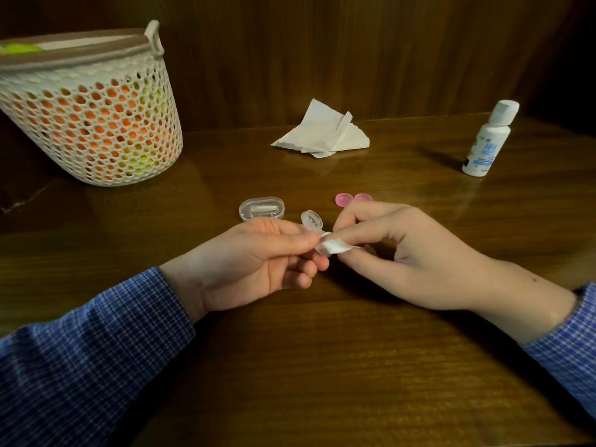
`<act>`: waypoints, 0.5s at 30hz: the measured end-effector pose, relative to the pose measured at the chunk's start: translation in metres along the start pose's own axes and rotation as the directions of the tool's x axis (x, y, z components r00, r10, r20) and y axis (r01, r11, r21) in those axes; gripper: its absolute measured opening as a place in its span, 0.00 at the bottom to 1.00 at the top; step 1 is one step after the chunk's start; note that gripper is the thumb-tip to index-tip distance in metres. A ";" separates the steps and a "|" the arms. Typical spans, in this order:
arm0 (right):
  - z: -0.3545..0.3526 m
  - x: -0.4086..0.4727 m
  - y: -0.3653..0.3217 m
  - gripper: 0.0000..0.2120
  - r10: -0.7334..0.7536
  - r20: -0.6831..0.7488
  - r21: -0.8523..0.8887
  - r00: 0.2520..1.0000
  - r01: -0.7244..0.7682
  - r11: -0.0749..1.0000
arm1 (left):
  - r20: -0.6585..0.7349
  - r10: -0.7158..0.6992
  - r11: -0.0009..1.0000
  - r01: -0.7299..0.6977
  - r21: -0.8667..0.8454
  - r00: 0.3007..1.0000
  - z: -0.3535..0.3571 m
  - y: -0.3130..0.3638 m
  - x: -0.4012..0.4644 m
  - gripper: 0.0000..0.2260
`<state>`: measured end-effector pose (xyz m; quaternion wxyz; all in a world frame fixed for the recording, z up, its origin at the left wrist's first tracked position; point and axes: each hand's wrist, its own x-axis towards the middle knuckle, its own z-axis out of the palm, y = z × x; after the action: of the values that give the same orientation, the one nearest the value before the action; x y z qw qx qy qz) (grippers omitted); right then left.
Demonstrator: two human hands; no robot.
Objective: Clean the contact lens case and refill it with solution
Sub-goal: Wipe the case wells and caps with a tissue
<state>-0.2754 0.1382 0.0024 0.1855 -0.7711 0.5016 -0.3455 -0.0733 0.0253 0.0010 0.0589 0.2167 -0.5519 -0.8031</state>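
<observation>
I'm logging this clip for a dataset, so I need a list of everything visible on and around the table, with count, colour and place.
lens case: one, clear, held up between both hands at centre
tissue piece: one, white, pressed on the case's near end
pink caps: two, pink, on the table behind the right hand
clear container: one, clear, on the table behind the left hand
tissues: a small pile, white, far centre
solution bottle: one, white, far right, upright
basket: one, white mesh, far left
table: one, brown wood
left hand: holds the case
right hand: pinches the tissue piece
</observation>
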 end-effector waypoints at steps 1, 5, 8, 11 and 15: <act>-0.001 0.000 0.000 0.10 0.043 0.006 0.031 0.999 -0.043 0.999 | -0.033 0.033 0.999 -0.032 0.029 0.999 0.001 -0.001 0.000 0.09; -0.002 0.001 0.000 0.09 0.138 0.050 0.118 0.989 -0.143 0.983 | -0.194 0.197 0.973 -0.167 0.162 0.961 0.005 -0.005 0.001 0.13; -0.003 0.001 0.001 0.09 0.204 0.087 0.262 0.975 -0.220 0.940 | -0.236 0.376 0.877 -0.263 0.402 0.896 0.008 -0.009 0.000 0.15; 0.000 0.003 0.001 0.09 0.294 0.092 0.426 0.951 -0.304 0.852 | -0.194 0.568 0.673 -0.316 0.669 0.800 0.011 -0.012 0.000 0.11; -0.001 0.009 0.001 0.11 0.429 0.287 0.778 0.856 -0.469 0.417 | -0.137 0.688 0.523 -0.356 0.774 0.713 0.015 -0.016 0.000 0.11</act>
<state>-0.2741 0.1303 0.0054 0.6209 -0.4352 0.4619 -0.4601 -0.0772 0.0443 -0.0093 0.3368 0.2109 -0.8240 -0.4038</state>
